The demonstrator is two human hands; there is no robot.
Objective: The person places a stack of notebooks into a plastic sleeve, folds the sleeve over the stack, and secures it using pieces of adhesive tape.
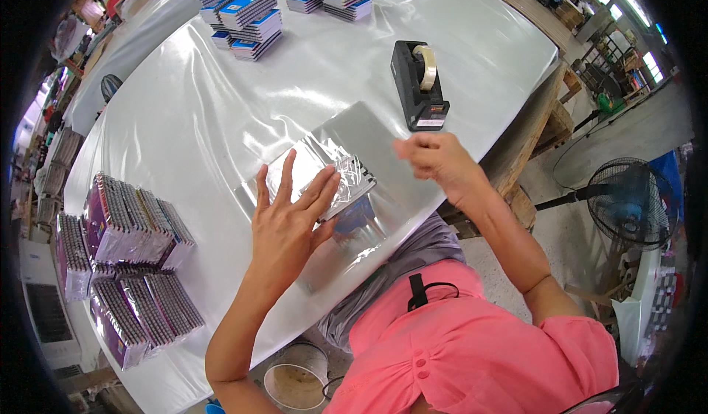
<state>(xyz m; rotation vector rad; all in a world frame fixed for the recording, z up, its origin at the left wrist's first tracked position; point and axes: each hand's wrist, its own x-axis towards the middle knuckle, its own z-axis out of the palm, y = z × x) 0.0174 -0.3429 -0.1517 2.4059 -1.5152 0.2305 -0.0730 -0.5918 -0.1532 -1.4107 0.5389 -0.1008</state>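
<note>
On the table in front of me lies a small stack of spiral-bound notebooks [358, 193], partly covered by shiny clear plastic film [359, 128] that spreads out flat around it. My left hand [282, 231] rests on the film over the stack, its fingers spread. To the right of the stack, my right hand [441, 165] is raised with its fingers drawn together; anything between the fingertips is too small to make out. A black tape dispenser [414, 97] with a roll of clear tape [425, 68] stands just beyond my right hand.
Shrink-wrapped spiral notebooks [136, 226] stand in bundles at the left edge of the white-covered table [184, 141]. Blue-covered notebook stacks [247, 19] are at the far side. A bucket [296, 373] sits on the floor below; a black fan [632, 202] stands at the right.
</note>
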